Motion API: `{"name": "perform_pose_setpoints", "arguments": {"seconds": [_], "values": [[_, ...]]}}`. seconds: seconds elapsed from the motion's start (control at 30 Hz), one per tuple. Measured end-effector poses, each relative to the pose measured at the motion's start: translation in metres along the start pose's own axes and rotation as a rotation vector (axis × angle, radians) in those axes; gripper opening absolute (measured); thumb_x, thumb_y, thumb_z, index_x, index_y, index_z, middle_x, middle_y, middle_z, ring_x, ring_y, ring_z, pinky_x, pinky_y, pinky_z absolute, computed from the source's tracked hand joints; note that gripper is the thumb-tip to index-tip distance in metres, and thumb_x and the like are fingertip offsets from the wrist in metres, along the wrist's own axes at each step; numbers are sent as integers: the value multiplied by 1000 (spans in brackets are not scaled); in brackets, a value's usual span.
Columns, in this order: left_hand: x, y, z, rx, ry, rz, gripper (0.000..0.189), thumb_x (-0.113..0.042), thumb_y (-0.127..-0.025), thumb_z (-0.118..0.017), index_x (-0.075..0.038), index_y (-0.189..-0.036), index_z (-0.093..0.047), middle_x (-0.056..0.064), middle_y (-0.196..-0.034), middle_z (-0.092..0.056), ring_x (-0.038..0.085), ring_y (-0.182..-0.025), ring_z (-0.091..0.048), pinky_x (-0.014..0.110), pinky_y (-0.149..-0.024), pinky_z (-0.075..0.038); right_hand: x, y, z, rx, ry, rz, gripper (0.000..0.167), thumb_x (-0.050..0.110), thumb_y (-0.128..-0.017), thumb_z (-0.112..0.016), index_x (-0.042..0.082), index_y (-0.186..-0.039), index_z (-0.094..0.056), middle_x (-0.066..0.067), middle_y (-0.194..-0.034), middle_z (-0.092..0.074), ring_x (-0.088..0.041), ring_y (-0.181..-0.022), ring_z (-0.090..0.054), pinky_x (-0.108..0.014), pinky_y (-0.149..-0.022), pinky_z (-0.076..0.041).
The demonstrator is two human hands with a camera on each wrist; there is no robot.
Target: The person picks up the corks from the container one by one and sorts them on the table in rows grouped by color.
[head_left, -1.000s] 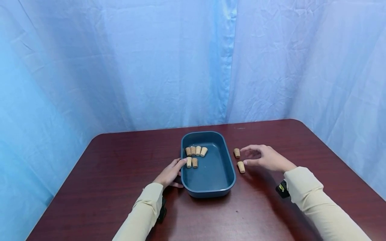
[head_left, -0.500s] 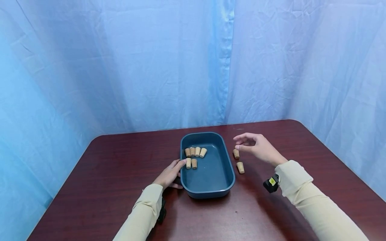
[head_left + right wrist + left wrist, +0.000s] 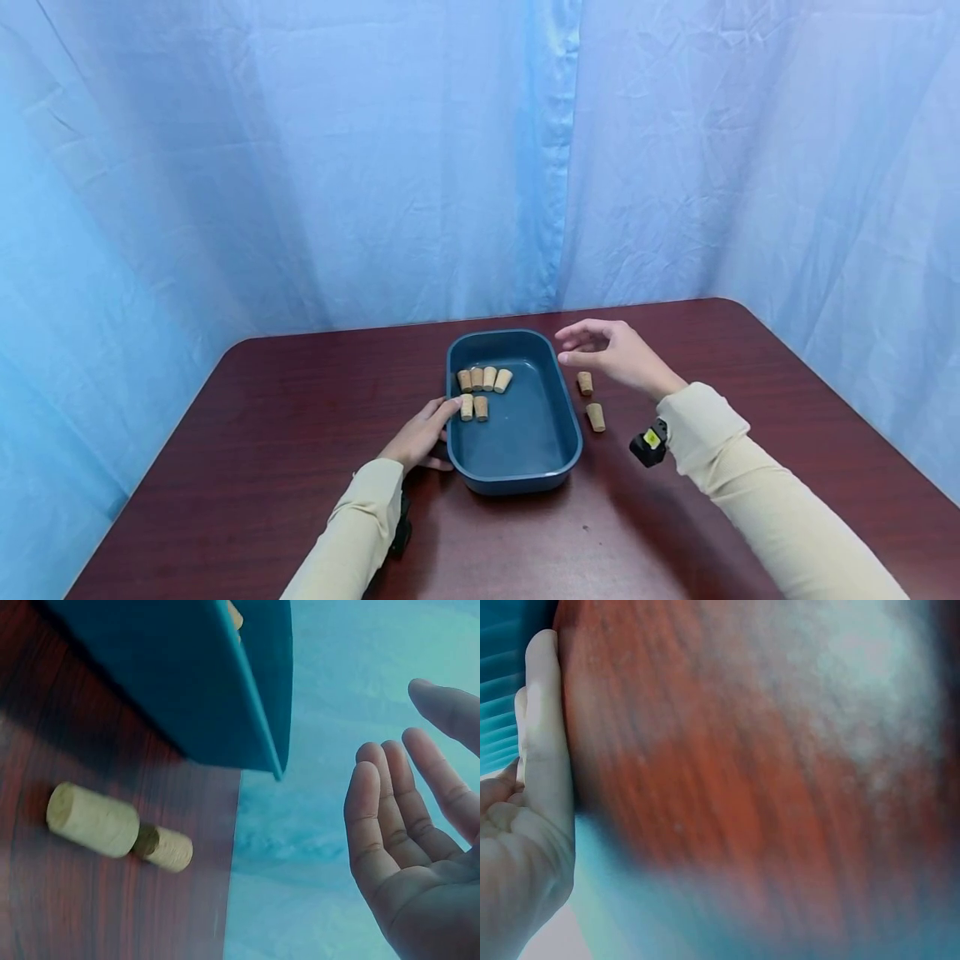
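Observation:
A deep blue rectangular tray (image 3: pixel 517 477) sits on the table with several tapered cork stoppers (image 3: pixel 489 379) in it. Four-sided and rounded at its corners, it has corks in two rows along its left side. My left hand (image 3: pixel 422 435) holds the tray's left wall, one fingertip over the rim beside the near row; in the left wrist view this hand (image 3: pixel 544 772) shows a straight finger. My right hand (image 3: pixel 611 354) is raised by the tray's far right rim. Its fingers are loosely bent, with nothing between them in the right wrist view. Two corks, a darker one (image 3: pixel 585 383) and a paler one (image 3: pixel 596 417), lie right of the tray.
The dark red wooden table (image 3: pixel 300 500) has rounded far corners. Pale blue curtains (image 3: pixel 420 167) hang behind it and at both sides. A black wrist camera (image 3: pixel 648 443) is strapped below the right sleeve.
My right hand has risen from beside the two loose corks and moved left and away from me, toward the tray's rim. The left hand, tray and corks stay put.

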State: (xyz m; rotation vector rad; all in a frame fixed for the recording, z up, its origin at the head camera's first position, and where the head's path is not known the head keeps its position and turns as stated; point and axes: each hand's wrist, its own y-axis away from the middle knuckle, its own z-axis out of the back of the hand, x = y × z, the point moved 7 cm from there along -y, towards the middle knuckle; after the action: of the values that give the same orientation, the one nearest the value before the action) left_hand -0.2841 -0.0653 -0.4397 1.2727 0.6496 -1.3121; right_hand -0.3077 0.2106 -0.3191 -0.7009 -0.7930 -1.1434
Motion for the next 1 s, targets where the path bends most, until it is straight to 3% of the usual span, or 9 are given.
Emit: {"name": "perform_pose_setpoints", "arguments": {"seconds": [0.47, 0.7, 1.0], "values": [[0, -1, -1, 9, 9, 1, 77, -53, -104, -47, -5, -160, -27, 26, -125, -55, 34, -111, -58, 46, -70, -63, 17, -15, -28, 29, 3, -33, 41, 21, -95, -74, 1, -129, -66, -12, -114, -67, -26, -104, -63, -52, -95, -54], [1, -2, -1, 10, 15, -8, 79, -54, -103, -48, -4, -160, -28, 25, -125, -54, 34, -110, -58, 46, -70, -63, 21, -22, -41, 25, 56, -44, 37, 20, -96, -73, 1, -128, -68, -12, -114, -68, -28, -107, -62, -49, -95, -54], [0, -2, -1, 8, 9, -10, 79, -55, -103, -47, -3, -160, -28, 25, -126, -55, 33, -109, -59, 46, -69, -64, 23, -31, -60, 51, -3, -91, 36, 18, -96, -73, 0, -127, -68, -11, -110, -68, -29, -106, -62, -51, -98, -52]]}}
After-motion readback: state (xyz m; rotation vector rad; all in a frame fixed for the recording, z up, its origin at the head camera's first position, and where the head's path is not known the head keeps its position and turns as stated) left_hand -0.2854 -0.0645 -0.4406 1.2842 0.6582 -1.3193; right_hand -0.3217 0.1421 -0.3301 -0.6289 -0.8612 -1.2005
